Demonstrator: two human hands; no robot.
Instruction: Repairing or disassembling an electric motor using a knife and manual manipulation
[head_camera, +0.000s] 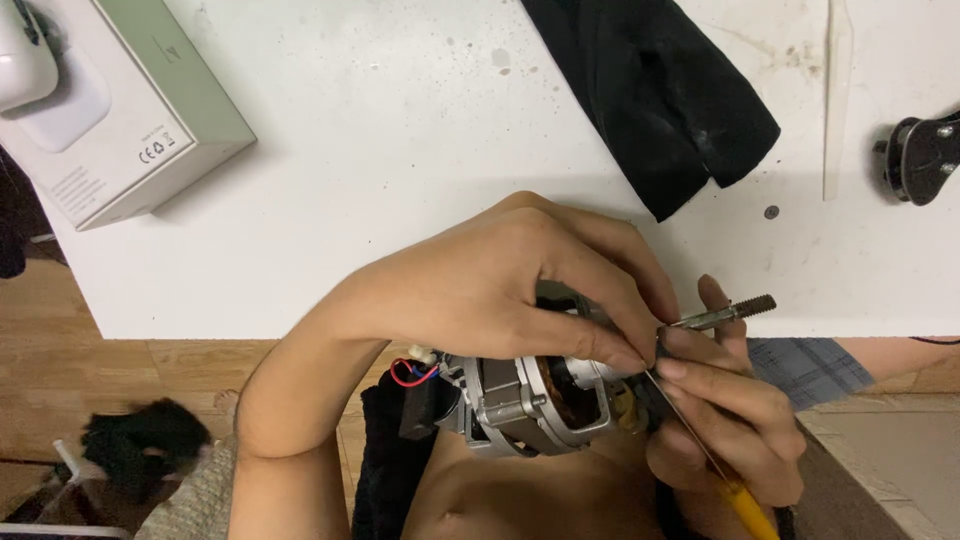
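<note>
**Gripping a small motor over the lap, tool in play**

Holding steady here: the left hand (500, 285) arches over the electric motor (530, 395), its fingers (610, 345) clenched down on the top of the metal housing near the shaft end. The motor sits below the worktop's (400, 150) front edge, held over the person's lap, not resting on the white surface. Copper windings show through the frame, and red and blue wires (410, 372) poke out at its left end. The threaded shaft (725, 312) juts out to the right, just past the fingertips.

Now the right hand (725, 420) — it's closed around a screwdriver (700, 445) with a thin metal shank and a yellow handle, the shank running up toward the motor's shaft end. Where the tip lands is hidden behind the fingers.

Up on the worktop: a pale green box (130, 110) at the left, a black cloth (655, 95) near the middle, and a black part (920, 158) at the right edge.
</note>
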